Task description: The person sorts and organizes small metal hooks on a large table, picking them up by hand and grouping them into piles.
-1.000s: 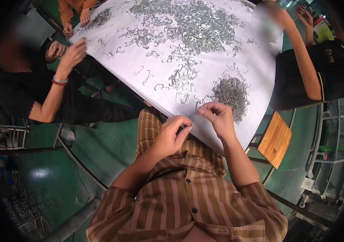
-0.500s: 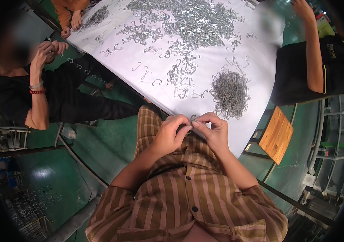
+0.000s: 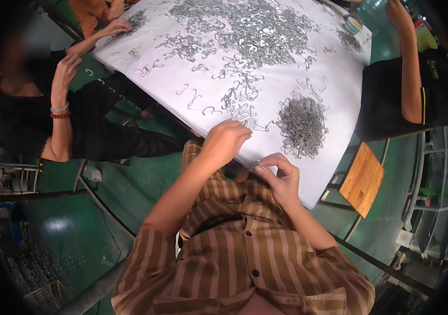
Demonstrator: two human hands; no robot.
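Note:
My right hand (image 3: 281, 176) is closed at the table's near edge, pinching a small bent metal hook (image 3: 257, 165) between thumb and fingers. Over the near edge of the white-covered table (image 3: 171, 118) reaches my left hand (image 3: 227, 140), its fingers curled together just beside loose silvery hooks (image 3: 240, 111). What those fingertips hold, if anything, is hidden. Right of my hands lies a dense round pile of wire hooks (image 3: 302, 128). Farther back spreads a large heap of hooks (image 3: 266, 34).
A co-worker in black (image 3: 21, 115) sits at the left, a chain of linked hooks (image 3: 111, 89) hanging near their hand. Behind, an orange sleeve (image 3: 84, 18) shows. Another person in black (image 3: 413, 97) is at the right, near a wooden stool (image 3: 361, 181) and a tub (image 3: 352, 25).
My left hand has parted from my right and moved forward onto the table. My right hand keeps its pinch near the edge. The left co-worker's far arm now reaches to the table.

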